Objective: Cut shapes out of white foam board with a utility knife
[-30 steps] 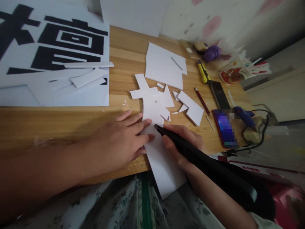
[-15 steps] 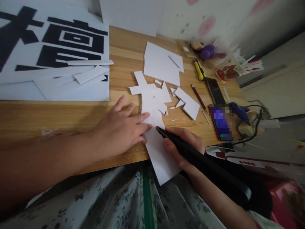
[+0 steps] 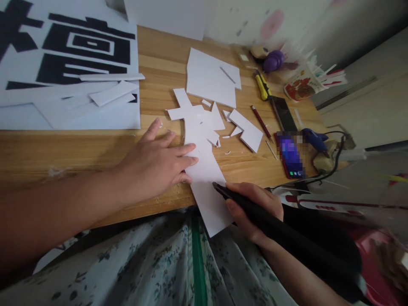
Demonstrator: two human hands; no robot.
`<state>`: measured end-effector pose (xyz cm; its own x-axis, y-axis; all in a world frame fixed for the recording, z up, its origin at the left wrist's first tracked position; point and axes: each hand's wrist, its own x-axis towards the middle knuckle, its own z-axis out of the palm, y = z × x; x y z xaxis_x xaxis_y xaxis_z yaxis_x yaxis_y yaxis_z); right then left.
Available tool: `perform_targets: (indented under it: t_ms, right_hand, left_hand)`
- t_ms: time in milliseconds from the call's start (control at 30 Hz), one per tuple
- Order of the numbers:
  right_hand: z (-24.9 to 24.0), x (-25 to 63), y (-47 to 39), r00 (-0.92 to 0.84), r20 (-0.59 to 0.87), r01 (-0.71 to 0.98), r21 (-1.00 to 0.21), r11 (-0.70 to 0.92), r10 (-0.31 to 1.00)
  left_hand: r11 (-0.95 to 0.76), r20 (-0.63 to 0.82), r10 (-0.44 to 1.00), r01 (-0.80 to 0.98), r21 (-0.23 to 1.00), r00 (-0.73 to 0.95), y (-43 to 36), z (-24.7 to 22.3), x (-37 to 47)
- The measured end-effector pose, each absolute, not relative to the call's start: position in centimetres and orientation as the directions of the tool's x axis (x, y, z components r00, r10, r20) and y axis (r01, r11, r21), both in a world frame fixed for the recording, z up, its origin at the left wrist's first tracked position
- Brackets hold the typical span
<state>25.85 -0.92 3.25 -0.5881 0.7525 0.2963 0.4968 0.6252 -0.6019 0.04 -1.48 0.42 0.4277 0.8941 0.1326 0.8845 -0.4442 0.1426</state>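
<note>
A long white board (image 3: 212, 199) with a cross-shaped cut top lies on the table and juts past its front edge. My left hand (image 3: 162, 158) lies flat with spread fingers, its fingertips on the board's left side. My right hand (image 3: 258, 204) is closed round a thick black pen-shaped tool (image 3: 251, 212). The tool's narrow tip is at the board's lower right part; whether it touches the surface I cannot tell. Small white offcuts (image 3: 217, 117) lie beside the board's upper right, close to an L-shaped white piece (image 3: 247, 129).
A larger white sheet (image 3: 210, 78) lies behind. To the left, white strips (image 3: 113, 93) rest on a printed sheet (image 3: 123, 121) with black characters. Rightward are a yellow cutter (image 3: 263, 87), red pencil (image 3: 261, 123), phone (image 3: 290, 157), blue glue gun (image 3: 314, 139) and paper tub (image 3: 302, 85).
My right hand and the black tool have moved down and right along the board, towards my body. My left hand stays on the board. The whole view has shifted slightly.
</note>
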Motion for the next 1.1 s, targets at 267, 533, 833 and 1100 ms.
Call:
perform_targets:
  t_ms: [267, 533, 833, 1100]
  right_hand:
    - [4.5, 28.4, -4.0, -0.585, 0.306, 0.516, -0.574, 0.636, 0.751]
    - [5.5, 29.9, -4.7, -0.633, 0.28, 0.497, -0.568, 0.656, 0.722]
    - [4.6, 32.0, -3.3, -0.471, 0.302, 0.612, -0.565, 0.554, 0.829]
    - [0.8, 29.2, -1.6, -0.427, -0.21, 0.535, -0.843, 0.059, 0.879]
  left_hand:
    - [-0.463, 0.145, 0.884, 0.876, 0.132, 0.446, -1.5, 0.3, -0.3]
    - [-0.462, 0.167, 0.883, 0.874, 0.152, 0.438, -1.5, 0.0, -0.5]
    - [-0.498, 0.21, 0.861, 0.853, 0.156, 0.464, -1.6, -0.1, -0.5]
    - [-0.564, 0.219, 0.818, 0.817, 0.12, 0.533, -1.7, -0.2, -0.6]
